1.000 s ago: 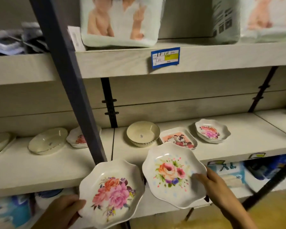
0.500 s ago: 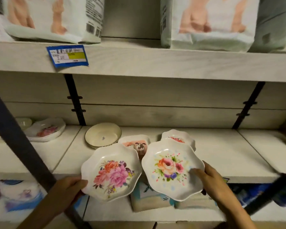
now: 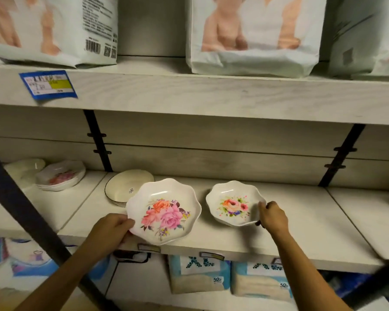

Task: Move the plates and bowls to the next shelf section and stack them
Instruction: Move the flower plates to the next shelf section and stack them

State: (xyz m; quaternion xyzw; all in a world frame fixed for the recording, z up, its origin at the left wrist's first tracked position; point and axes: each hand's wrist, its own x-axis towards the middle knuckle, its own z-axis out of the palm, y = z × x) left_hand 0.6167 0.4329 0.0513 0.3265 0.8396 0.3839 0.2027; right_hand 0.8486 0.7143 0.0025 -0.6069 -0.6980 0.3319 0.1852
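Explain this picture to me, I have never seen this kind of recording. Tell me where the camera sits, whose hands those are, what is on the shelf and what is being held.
There is no machine here. The camera is worn on a person's head and looks forward and down, so the two arms rising from the bottom belong to the wearer. The left hand grips a scalloped plate with large pink roses by its rim. The right hand holds the rim of a smaller flowered plate, low over the pale wooden shelf. Behind the rose plate stands a cream bowl. Further left, in the next section, lie more flowered plates. Soft packs fill the shelves above and below.
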